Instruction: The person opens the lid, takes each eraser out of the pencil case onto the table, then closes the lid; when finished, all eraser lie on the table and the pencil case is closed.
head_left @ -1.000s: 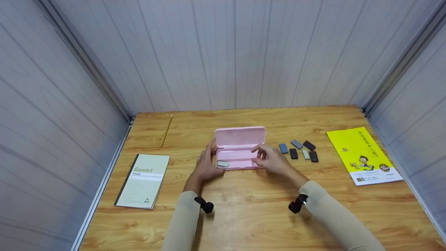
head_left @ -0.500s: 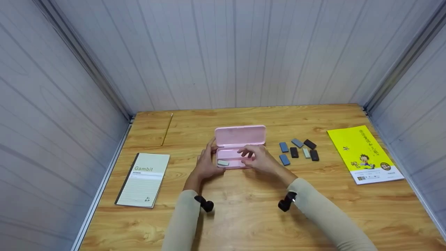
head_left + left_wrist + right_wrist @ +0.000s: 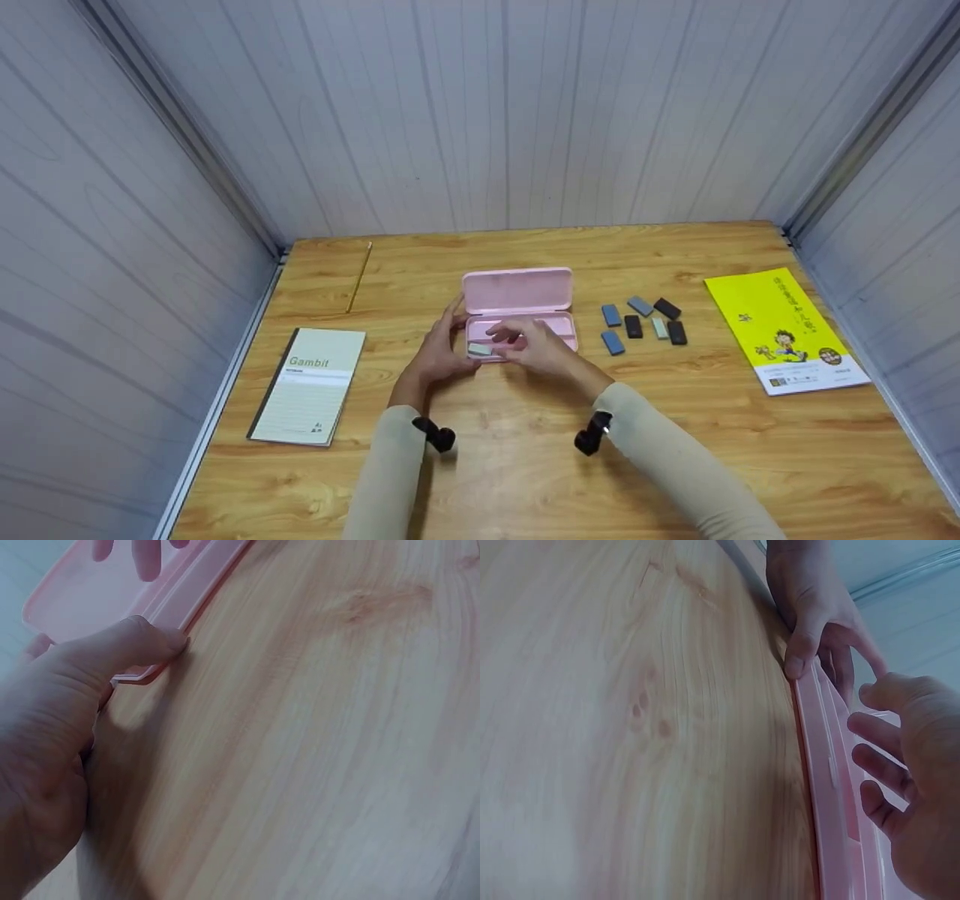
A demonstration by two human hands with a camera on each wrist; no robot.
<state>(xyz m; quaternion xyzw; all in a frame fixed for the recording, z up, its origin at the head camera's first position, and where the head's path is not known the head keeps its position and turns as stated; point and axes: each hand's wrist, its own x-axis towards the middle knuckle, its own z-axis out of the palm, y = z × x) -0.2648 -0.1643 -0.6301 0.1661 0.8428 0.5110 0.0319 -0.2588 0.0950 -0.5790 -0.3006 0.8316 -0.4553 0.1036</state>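
A pink case (image 3: pixel 517 291) lies open in the middle of the wooden table (image 3: pixel 525 465), its lid standing up at the back. A small grey block (image 3: pixel 480 349) lies in the left end of its tray. My left hand (image 3: pixel 452 339) holds the case's left end, thumb (image 3: pixel 131 645) on the front corner of the pink case (image 3: pixel 75 604). My right hand (image 3: pixel 516 337) hovers over the tray's left half with loose fingers and nothing in it that I can see. In the right wrist view, the right hand's fingers (image 3: pixel 877 765) hang just above the case rim (image 3: pixel 829 787).
Several small blue, grey and dark blocks (image 3: pixel 645 324) lie right of the case. A yellow booklet (image 3: pixel 784 330) sits at the far right, a "Gambit" notebook (image 3: pixel 309 386) at the left, and a thin stick (image 3: pixel 358 277) at the back left. Panel walls close three sides.
My right hand has moved left over the tray, from the case's right end to its left half, uncovering a blue block beside the case. The left hand has stayed put.
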